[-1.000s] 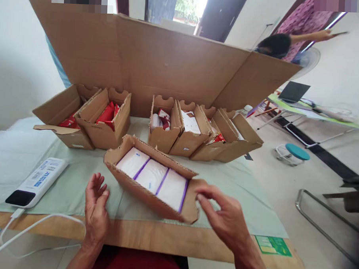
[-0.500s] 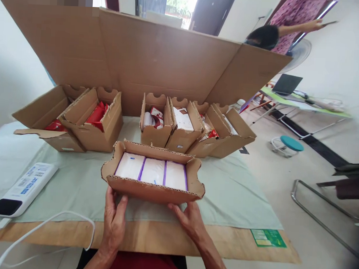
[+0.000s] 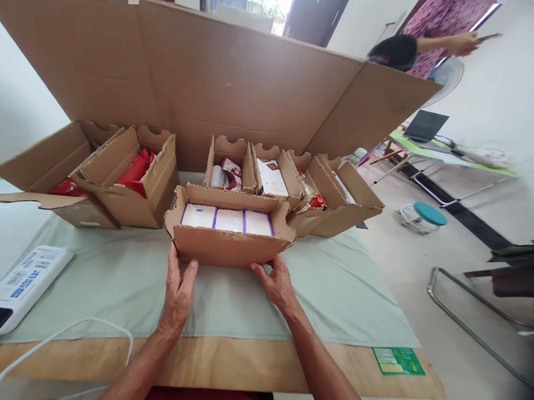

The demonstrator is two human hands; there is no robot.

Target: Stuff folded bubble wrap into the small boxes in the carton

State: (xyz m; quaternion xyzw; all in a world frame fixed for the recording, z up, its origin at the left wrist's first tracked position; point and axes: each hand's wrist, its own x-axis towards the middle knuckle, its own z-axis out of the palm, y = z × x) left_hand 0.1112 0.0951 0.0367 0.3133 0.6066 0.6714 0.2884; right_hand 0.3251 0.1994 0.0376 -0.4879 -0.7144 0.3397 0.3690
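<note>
A long open cardboard box [image 3: 229, 248] is in both my hands, in the middle of the table. Inside it, three white packs [image 3: 229, 220] with purple edges lie side by side. My left hand [image 3: 177, 296] grips its lower left corner, thumb on the front wall. At the lower right, my right hand [image 3: 277, 283] has its thumb against the front face, with some fingers hidden behind the corner. The box's far side overlaps the fronts of two upright cardboard boxes, one with a red-and-white pack [image 3: 231, 173] and one with a white carton [image 3: 271, 178].
Two boxes [image 3: 145, 200] with red packets stand at the left, and more boxes [image 3: 325, 223] at the right. Behind rises a tall cardboard panel [image 3: 254, 87]. A white device [image 3: 28, 284] and its cable [image 3: 84, 322] lie front left. Another person's arm [image 3: 442, 44] shows beyond the panel.
Both hands have moved the box forward, away from me, closer to the row of boxes. My view has shifted slightly, and the other person's arm is a little lower.
</note>
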